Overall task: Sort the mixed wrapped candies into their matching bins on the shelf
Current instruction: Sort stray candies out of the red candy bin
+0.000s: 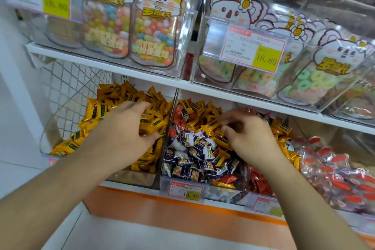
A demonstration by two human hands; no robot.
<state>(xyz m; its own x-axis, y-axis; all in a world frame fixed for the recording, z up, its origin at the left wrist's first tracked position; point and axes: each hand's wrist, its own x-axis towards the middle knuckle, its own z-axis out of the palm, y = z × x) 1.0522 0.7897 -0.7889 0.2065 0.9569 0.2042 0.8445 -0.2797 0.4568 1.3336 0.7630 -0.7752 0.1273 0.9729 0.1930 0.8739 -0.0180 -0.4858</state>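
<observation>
On the lower shelf, the left clear bin (58, 128) is full of yellow wrapped candies (113, 95). The middle bin (221, 195) holds a mix of purple-and-white candies (192, 154), red candies (178, 115) and yellow candies (205, 111). My left hand (123, 130) reaches into the left bin, its fingers and thumb curled round a bunch of yellow candies. My right hand (251, 140) hovers over the mixed bin with curled fingers, the tips next to a yellow candy (211, 126). Blur hides whether it pinches that candy.
Right of the mixed bin lie red candies (261, 184) and clear-wrapped orange-red candies (336, 178). The white shelf board (203, 87) hangs close above the bins and carries jars of coloured sweets (154, 26). Price tags (185, 191) sit on the front edge.
</observation>
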